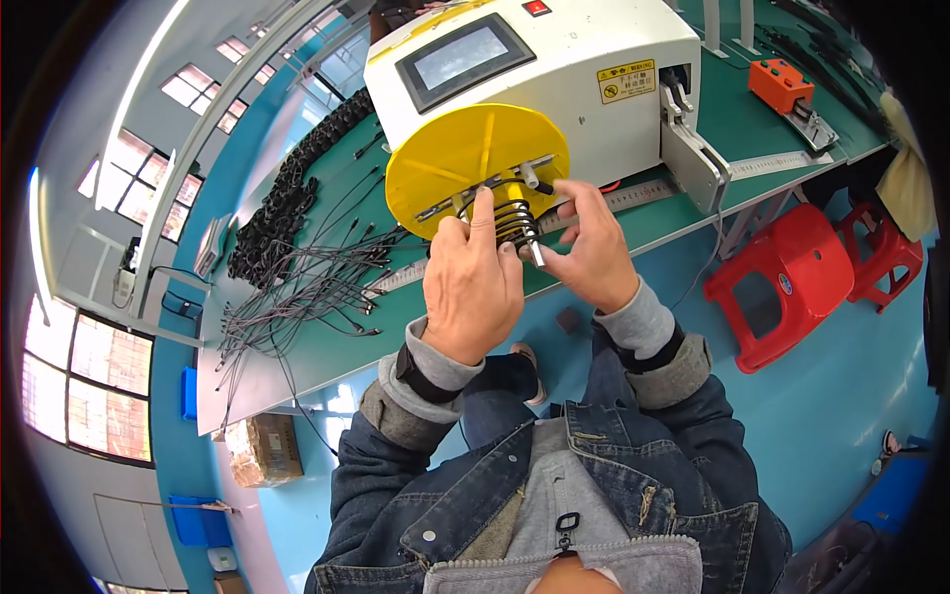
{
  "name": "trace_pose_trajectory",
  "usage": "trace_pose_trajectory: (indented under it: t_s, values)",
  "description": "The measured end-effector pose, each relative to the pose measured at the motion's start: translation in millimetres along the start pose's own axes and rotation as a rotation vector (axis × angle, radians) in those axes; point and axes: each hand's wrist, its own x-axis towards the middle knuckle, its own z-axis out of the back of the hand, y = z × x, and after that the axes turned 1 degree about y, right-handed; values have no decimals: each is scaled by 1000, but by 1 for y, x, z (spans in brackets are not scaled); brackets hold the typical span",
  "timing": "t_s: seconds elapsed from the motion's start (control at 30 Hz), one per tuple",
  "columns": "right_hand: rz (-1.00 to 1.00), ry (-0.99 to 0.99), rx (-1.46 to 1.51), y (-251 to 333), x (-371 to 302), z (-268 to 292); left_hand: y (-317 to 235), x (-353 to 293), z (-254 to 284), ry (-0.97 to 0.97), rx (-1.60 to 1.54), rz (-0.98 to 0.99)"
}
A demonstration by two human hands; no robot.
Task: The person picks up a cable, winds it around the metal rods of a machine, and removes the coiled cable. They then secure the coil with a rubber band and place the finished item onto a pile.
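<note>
A black cable (512, 224) is wound in several turns around the spindle of a yellow disc (435, 170) on the front of a white winding machine (594, 119). My left hand (467, 287) is at the left side of this coil. Its index finger points up against the disc, the thumb lies by the lower turns, and the other fingers are curled. On the coil's right side is my right hand (600, 255), fingers apart, with fingertips close to a black cable end. Bright metal pins (535, 249) stick out beside the turns. The palm sides of both hands are hidden.
Loose black cables (307, 272) spread over the green table (346, 203) at left, with a heap of bundled cables (282, 203) behind. A steel ruler (643, 195) lies along the front edge. An orange box (780, 87) stands at right; red stools (792, 272) are below.
</note>
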Motion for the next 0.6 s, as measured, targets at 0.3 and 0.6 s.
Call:
trace_pose_trajectory:
  t_s: [0.3,0.6]
  values:
    - [62,224,194,-21,16,-6,28,3,-8,126,-30,-134]
    - [124,165,310,-20,4,-24,24,5,-9,65,-160,-96]
